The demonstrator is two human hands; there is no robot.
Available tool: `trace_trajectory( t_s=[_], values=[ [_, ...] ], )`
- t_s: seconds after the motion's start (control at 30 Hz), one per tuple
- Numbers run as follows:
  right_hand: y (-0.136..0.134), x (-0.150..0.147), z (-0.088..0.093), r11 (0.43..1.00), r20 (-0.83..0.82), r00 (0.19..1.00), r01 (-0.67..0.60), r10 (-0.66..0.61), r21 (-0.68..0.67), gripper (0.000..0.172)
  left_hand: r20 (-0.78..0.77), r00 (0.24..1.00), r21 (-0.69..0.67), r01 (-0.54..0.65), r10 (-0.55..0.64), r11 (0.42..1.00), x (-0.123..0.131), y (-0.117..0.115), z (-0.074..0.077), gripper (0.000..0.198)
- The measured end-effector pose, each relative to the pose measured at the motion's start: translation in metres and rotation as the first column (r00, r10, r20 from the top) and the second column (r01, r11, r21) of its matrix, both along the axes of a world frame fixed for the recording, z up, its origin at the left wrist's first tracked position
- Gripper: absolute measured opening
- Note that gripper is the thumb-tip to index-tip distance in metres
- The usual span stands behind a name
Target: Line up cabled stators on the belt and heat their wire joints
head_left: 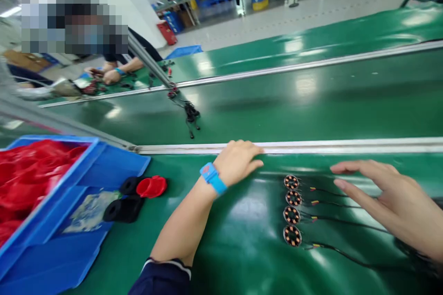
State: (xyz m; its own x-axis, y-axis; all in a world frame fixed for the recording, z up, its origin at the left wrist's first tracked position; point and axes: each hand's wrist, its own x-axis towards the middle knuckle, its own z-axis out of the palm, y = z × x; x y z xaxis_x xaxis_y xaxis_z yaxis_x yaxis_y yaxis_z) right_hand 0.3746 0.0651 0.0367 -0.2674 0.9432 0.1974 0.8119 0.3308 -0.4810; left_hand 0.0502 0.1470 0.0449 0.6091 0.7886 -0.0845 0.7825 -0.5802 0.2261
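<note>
My left hand (239, 162), with a blue band on its wrist, reaches to the pale rail at the bench's far edge. Its fingers are stretched out, the thumb stands apart, and nothing shows in it. To the right, my right hand (391, 193) hovers over black cables (360, 219), fingers and thumb apart, holding nothing visible. Between the hands, several small round boards (292, 215) lie in a column on the green bench. Each has a ring of orange-copper parts, and a black cable with coloured wire ends runs rightward from beside it.
A blue bin (88, 147) of red plastic parts (31, 170) stands at left. Beside it lie a red part (151, 186) and black parts (126, 207). Beyond the rail, a black cable bundle (191, 113) lies on the green belt (277, 101). Across it, a co-worker's hands (112, 75) handle small parts.
</note>
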Motion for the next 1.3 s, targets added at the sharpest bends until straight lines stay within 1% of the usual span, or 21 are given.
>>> trace_trajectory(
  t_s=[0.03, 0.07, 0.1, 0.13, 0.2, 0.23, 0.27, 0.3, 0.33, 0.47, 0.53, 0.6, 0.7, 0.77, 1.0, 1.07, 1.13, 1.23, 1.3],
  values=[
    [0.0, 0.001, -0.003, 1.0, 0.003, 1.0, 0.002, -0.002, -0.003, 0.021, -0.021, 0.989, 0.049, -0.148, 0.149, 0.988, -0.011, 0.016, -0.005, 0.03],
    [0.0, 0.002, -0.006, 1.0, 0.007, 1.0, 0.0, 0.0, -0.012, 0.022, -0.012, 0.958, 0.063, -0.287, 0.288, 0.956, -0.024, 0.033, -0.011, 0.031],
    [0.0, 0.003, -0.01, 1.0, 0.016, 1.0, 0.0, 0.001, -0.028, 0.023, 0.003, 0.898, 0.063, -0.44, 0.441, 0.896, -0.037, 0.049, -0.016, 0.036],
    [0.0, 0.004, -0.014, 0.999, 0.025, 1.0, 0.0, 0.001, -0.036, 0.024, 0.007, 0.838, 0.091, -0.544, 0.546, 0.834, -0.05, 0.064, -0.022, 0.045],
    [-0.001, 0.005, -0.022, 1.0, 0.034, 0.999, 0.0, 0.001, -0.019, 0.03, 0.013, 0.712, 0.143, -0.696, 0.702, 0.703, -0.075, 0.092, -0.032, 0.061],
    [-0.001, 0.005, -0.026, 1.0, 0.032, 0.999, -0.001, 0.001, 0.001, 0.033, 0.008, 0.65, 0.161, -0.751, 0.76, 0.64, -0.086, 0.105, -0.037, 0.064],
    [-0.001, 0.005, -0.031, 1.0, 0.029, 1.0, -0.004, 0.004, 0.018, 0.035, -0.003, 0.607, 0.169, -0.783, 0.795, 0.598, -0.097, 0.116, -0.04, 0.063],
    [-0.001, 0.005, -0.034, 1.0, 0.021, 1.0, -0.011, 0.011, 0.028, 0.036, -0.022, 0.583, 0.166, -0.799, 0.812, 0.578, -0.105, 0.127, -0.043, 0.062],
    [-0.001, 0.005, -0.038, 0.999, 0.011, 1.0, -0.022, 0.021, 0.028, 0.036, -0.045, 0.576, 0.155, -0.803, 0.816, 0.575, -0.113, 0.138, -0.046, 0.059],
    [0.0, 0.008, -0.044, 1.0, -0.012, 1.0, -0.027, 0.028, 0.009, 0.033, -0.125, 0.603, 0.111, -0.781, 0.788, 0.615, -0.132, 0.171, -0.054, 0.048],
    [0.0, 0.011, -0.043, 1.0, -0.009, 1.0, -0.011, 0.011, -0.003, 0.033, -0.132, 0.609, 0.124, -0.773, 0.782, 0.623, -0.135, 0.182, -0.059, 0.043],
    [0.0, 0.012, -0.042, 1.0, -0.003, 1.0, -0.002, 0.002, -0.021, 0.033, -0.127, 0.617, 0.151, -0.762, 0.776, 0.63, -0.137, 0.187, -0.063, 0.04],
    [0.0, 0.01, -0.039, 0.999, -0.003, 1.0, -0.003, 0.003, -0.04, 0.034, -0.114, 0.649, 0.184, -0.73, 0.752, 0.658, -0.137, 0.187, -0.068, 0.035],
    [0.0, 0.007, -0.036, 0.999, -0.017, 1.0, -0.003, 0.002, -0.042, 0.033, -0.097, 0.671, 0.202, -0.71, 0.735, 0.674, -0.137, 0.183, -0.068, 0.028],
    [0.0, -0.003, -0.028, 0.999, -0.07, 0.997, -0.034, 0.034, 0.003, 0.028, 0.001, 0.701, 0.232, -0.694, 0.713, 0.682, -0.132, 0.17, -0.064, 0.028],
    [0.0, -0.004, -0.025, 1.0, -0.089, 0.995, -0.031, 0.031, 0.005, 0.028, 0.04, 0.697, 0.234, -0.704, 0.716, 0.671, -0.128, 0.168, -0.063, 0.032],
    [0.0, -0.005, -0.022, 1.0, -0.106, 0.994, -0.028, 0.029, 0.008, 0.028, 0.099, 0.683, 0.244, -0.721, 0.723, 0.648, -0.123, 0.166, -0.061, 0.035],
    [0.0, -0.006, -0.018, 1.0, -0.124, 0.992, -0.017, 0.016, -0.012, 0.028, 0.217, 0.658, 0.266, -0.751, 0.721, 0.604, -0.116, 0.16, -0.053, 0.036],
    [0.0, -0.008, -0.017, 0.998, -0.15, 0.989, -0.004, -0.006, -0.061, 0.029, 0.299, 0.643, 0.274, -0.765, 0.705, 0.583, -0.11, 0.154, -0.045, 0.036]
  ],
)
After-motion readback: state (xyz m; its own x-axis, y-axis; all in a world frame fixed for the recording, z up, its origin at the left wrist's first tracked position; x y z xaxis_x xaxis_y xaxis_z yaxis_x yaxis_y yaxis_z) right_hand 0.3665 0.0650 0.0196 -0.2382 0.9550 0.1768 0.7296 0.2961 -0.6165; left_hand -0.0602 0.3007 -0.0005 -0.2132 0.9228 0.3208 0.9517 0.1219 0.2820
